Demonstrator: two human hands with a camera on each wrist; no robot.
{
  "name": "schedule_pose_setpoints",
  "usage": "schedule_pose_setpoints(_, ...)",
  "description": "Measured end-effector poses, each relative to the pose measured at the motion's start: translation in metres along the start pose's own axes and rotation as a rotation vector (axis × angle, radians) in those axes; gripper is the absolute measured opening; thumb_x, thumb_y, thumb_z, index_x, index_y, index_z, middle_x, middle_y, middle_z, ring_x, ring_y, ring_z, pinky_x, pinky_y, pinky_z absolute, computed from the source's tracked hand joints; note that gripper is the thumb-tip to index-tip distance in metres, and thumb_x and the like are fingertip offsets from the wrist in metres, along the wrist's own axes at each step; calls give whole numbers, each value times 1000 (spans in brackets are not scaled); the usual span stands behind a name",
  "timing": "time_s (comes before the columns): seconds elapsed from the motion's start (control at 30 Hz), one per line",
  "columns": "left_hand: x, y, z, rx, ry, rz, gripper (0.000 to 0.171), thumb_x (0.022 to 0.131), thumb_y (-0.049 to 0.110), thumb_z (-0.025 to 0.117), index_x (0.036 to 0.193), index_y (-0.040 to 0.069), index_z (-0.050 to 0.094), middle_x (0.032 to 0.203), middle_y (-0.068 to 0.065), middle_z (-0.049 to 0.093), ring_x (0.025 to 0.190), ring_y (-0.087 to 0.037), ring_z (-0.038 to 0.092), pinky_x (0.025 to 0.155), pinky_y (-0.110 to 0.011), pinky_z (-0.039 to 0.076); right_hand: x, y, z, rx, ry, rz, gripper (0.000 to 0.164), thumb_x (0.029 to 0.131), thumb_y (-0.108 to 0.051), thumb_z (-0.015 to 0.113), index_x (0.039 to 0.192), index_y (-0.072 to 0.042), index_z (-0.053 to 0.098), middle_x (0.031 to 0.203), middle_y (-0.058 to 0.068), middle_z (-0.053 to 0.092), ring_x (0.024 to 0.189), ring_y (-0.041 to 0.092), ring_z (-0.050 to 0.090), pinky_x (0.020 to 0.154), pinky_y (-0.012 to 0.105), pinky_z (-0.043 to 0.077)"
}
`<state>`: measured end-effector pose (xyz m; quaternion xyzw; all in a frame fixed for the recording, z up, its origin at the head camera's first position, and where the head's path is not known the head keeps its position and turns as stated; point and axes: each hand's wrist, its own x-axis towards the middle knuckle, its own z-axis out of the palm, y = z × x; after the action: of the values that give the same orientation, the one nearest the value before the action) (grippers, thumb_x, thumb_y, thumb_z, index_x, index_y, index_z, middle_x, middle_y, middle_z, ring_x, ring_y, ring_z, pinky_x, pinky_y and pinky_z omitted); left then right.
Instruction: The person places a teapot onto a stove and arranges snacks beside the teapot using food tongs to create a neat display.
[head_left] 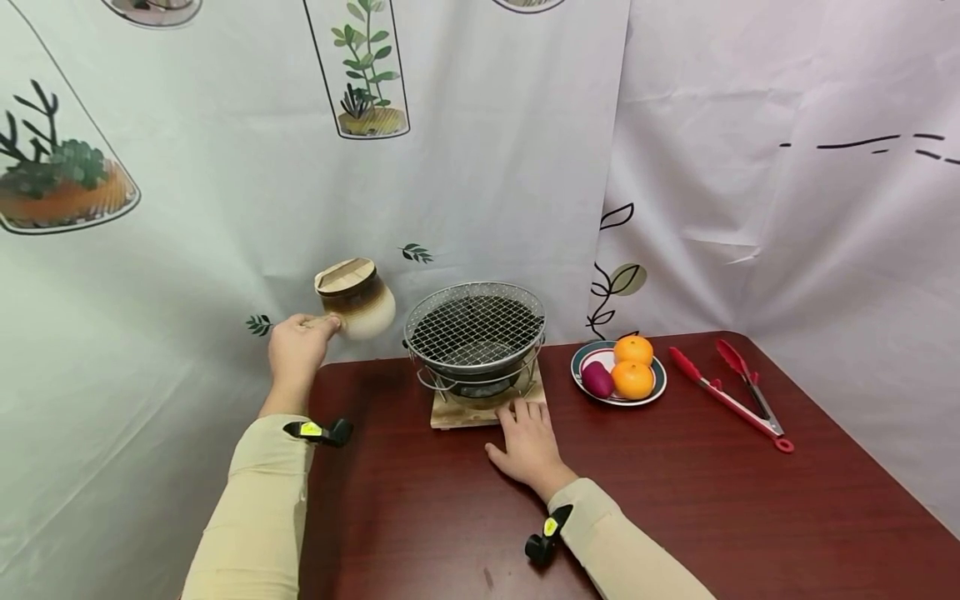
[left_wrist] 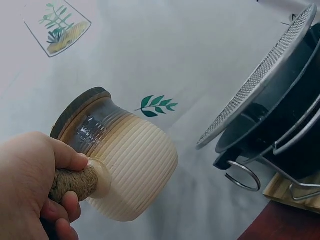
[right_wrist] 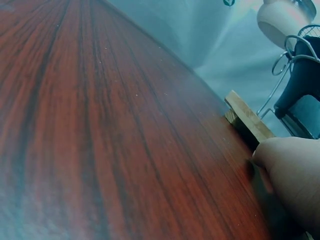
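Observation:
My left hand [head_left: 296, 350] grips the twine-wrapped handle [left_wrist: 75, 184] of a small ribbed ceramic pot [left_wrist: 135, 165], cream below and brown at the neck. A wooden lid [head_left: 345, 276] sits on the pot, which hangs in the air left of a round tabletop grill [head_left: 480, 329]. Mesh covers the top of this dark grill, and a wire stand holds it on a wooden board [head_left: 450, 414]. At the board's front edge, the fingers of my right hand [head_left: 528, 446] rest spread and fairly straight. In the right wrist view only part of that hand shows.
Right of the grill, a plate [head_left: 577, 377] bears two oranges [head_left: 633, 367] and a purple round item [head_left: 597, 379]. Red-tipped tongs [head_left: 738, 398] lie spread beyond it. A printed white cloth [head_left: 495, 192] hangs behind the dark red table [head_left: 420, 517].

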<state>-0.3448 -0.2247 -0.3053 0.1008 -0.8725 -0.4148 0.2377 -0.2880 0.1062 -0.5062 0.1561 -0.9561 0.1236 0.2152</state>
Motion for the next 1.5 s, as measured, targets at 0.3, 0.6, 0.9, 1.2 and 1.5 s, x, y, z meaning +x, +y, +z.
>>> schedule_pose_setpoints(0.3,3,14,2,-1,-22,32,49,90,47,68,112,3,73,114,-18,70,106,-34,61,89,-47,47,0,0,-1,-5,-5,2,57,84,-49,73,126,-12,61,124,13,51,117,35,48,107,54,31)
schedule_pose_setpoints(0.6,8,24,6,-34,-52,12,49,90,47,68,112,3,72,114,-17,69,104,-32,60,87,-43,46,0,0,0,-4,-2,-3,57,84,-49,73,126,-12,61,123,13,51,118,34,47,106,54,32)
schedule_pose_setpoints(0.9,15,37,11,-61,-80,7,48,89,45,70,114,4,72,117,-16,69,108,-31,59,91,-46,47,-1,-1,-2,5,18,-8,56,84,-48,74,124,-11,62,122,14,52,117,35,48,105,54,32)
schedule_pose_setpoints(1.2,17,52,21,-57,-72,41,42,87,38,72,109,2,73,113,-15,70,102,-29,59,83,-40,45,-1,-1,-1,-10,34,-15,56,83,-49,74,122,-11,61,121,14,52,115,35,49,104,54,34)
schedule_pose_setpoints(1.5,17,59,33,-65,-71,50,40,86,37,72,108,3,74,112,-14,71,99,-28,59,78,-35,44,0,0,-1,-19,17,-9,57,84,-49,73,124,-10,61,122,14,52,116,34,48,105,53,33)
